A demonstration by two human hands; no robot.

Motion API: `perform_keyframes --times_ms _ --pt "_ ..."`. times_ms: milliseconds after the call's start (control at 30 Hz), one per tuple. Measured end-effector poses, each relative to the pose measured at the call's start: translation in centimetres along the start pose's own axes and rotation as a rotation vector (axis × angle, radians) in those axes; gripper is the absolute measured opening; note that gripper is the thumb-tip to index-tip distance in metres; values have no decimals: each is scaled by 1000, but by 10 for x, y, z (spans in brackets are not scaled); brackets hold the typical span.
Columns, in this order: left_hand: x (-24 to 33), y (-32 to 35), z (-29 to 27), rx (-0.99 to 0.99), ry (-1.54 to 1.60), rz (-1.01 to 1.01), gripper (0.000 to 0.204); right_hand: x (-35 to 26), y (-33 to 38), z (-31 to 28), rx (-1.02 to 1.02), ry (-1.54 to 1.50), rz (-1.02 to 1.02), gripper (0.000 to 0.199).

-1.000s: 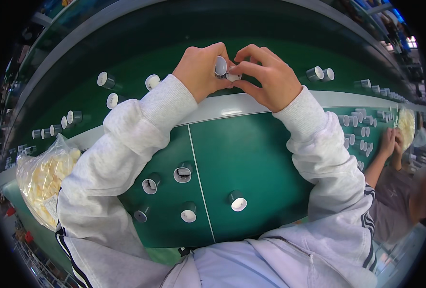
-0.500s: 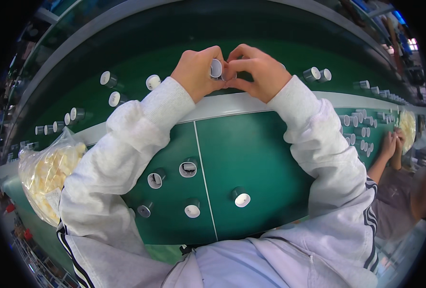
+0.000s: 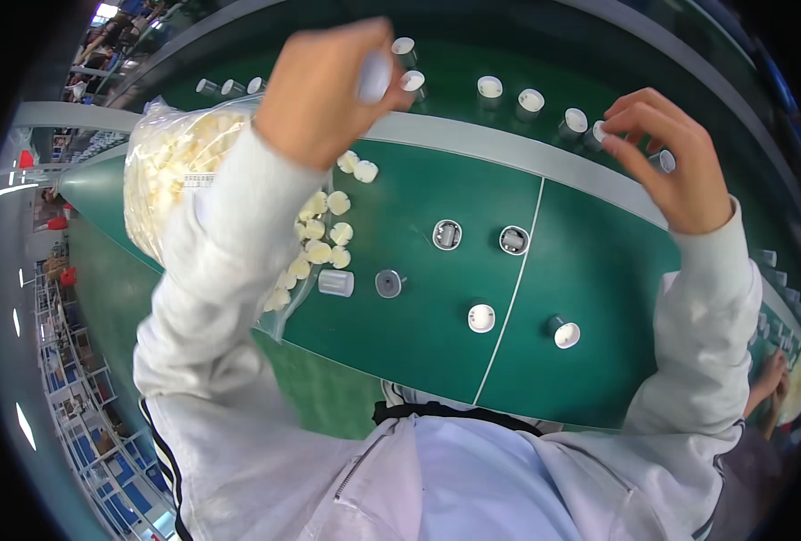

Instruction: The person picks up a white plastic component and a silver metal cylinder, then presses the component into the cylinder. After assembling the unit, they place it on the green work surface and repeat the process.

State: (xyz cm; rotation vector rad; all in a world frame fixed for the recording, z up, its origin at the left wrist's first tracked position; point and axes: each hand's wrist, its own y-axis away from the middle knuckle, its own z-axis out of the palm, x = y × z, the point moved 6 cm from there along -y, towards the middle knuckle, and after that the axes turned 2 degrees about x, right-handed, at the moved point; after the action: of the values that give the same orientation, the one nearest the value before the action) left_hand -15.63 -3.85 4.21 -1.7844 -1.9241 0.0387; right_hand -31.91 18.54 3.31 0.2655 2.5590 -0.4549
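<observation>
My left hand, blurred by motion, is raised over the far edge at the left with its fingers closed around a grey cup with a pale end. Farther right, my right hand is over the dark green strip, thumb and fingers apart. Its fingertips are beside a white-topped grey cup; whether they touch is unclear. Another cup shows next to that hand. On the green table, two cups hold dark and grey parts. Two others, a near cup and a tilted cup, have white tops.
A clear plastic bag of cream-coloured round pieces stands at the left, with loose pieces by its mouth. A grey cup lies sideways nearby. A pale rail divides table and strip. At far right are a co-worker's hands.
My hands were together at a cup and are now wide apart, left hand with a cup, right hand at the strip. The view has turned left, showing more of the bag and loose pieces.
</observation>
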Motion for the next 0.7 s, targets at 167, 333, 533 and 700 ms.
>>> perform_keyframes --times_ms 167,333,533,700 --pt "-33 78 54 -120 -35 -187 37 -47 8 14 21 -52 -106 12" --pt "-44 97 61 -71 -170 -29 39 -62 27 18 -24 -80 -85 17" --pt "46 52 38 -169 858 -565 33 -90 55 33 147 -301 106 33" --pt "112 6 86 -340 1292 -586 30 -90 72 11 391 -102 -4 35"
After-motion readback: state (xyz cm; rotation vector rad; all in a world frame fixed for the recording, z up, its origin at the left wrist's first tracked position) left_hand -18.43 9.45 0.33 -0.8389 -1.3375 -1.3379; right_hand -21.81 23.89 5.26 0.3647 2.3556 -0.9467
